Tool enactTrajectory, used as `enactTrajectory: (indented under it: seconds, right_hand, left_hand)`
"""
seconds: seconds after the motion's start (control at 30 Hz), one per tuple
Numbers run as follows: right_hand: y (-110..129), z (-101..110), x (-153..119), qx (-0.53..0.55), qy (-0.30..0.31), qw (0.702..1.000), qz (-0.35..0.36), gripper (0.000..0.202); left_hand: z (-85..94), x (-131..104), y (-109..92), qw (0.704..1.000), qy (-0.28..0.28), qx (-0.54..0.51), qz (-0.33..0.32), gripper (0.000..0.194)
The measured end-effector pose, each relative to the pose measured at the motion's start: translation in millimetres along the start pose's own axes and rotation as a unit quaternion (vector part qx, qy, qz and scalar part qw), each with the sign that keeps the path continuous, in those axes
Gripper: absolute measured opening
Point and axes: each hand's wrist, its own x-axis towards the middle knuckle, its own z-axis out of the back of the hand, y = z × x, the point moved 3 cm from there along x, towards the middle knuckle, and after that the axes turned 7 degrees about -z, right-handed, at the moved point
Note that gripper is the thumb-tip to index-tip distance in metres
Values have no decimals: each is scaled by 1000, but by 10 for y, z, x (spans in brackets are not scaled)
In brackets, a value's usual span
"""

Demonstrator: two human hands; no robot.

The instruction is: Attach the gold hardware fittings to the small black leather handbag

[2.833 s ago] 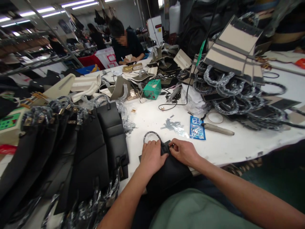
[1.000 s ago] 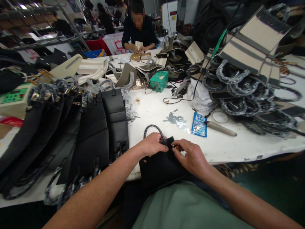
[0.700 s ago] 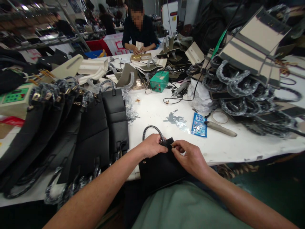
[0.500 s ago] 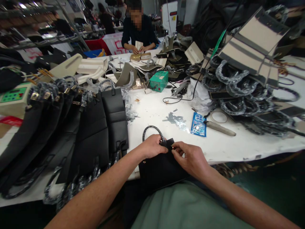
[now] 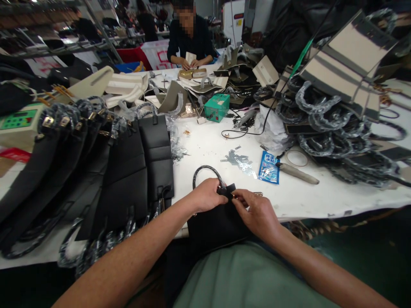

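A black bag panel (image 5: 215,229) lies at the table's front edge, against my lap. Its looped black handle (image 5: 207,167) stands up behind my left hand (image 5: 208,196), whose thumb and fingers grip the panel's top edge at the handle base. Close on the right, my right hand (image 5: 257,211) pinches a small gold-coloured metal piece (image 5: 234,196) beside a short black tab (image 5: 230,188). The exact shape of that piece is too small to tell.
Black panels (image 5: 122,184) with wrapped handles fill the left. Metal plates (image 5: 239,160), a blue packet (image 5: 269,167), a tape roll (image 5: 296,158) and a green box (image 5: 217,108) lie ahead. Beige panels (image 5: 340,81) pile up right. Across the table sits a person (image 5: 191,40).
The view has shifted slightly. My right hand has turned a little at the tab, and a thin metal piece now shows behind its fingers. My left hand keeps its grip.
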Motion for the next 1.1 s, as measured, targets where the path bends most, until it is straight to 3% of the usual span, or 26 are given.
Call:
enactTrajectory:
  seconds: [0.2,0.47,0.83,1.1]
  right_hand:
    - [-10,-15,13,5,33,999,-4,15]
    - [-22,5,34,60,63,996,-25,15]
    - [61,116,76,30,91,995,8,16]
    - [60,131,96,31,99,994,-26,12]
  left_hand:
    - [-46,-21,-23,1000,8,-14,-6,23]
    - [-57,-34,131,999,12,-37,13,26]
    - [-73,-35,-8,1000,4,2,0,19]
    - [-80,-67,-122,999,1,34,-26,21]
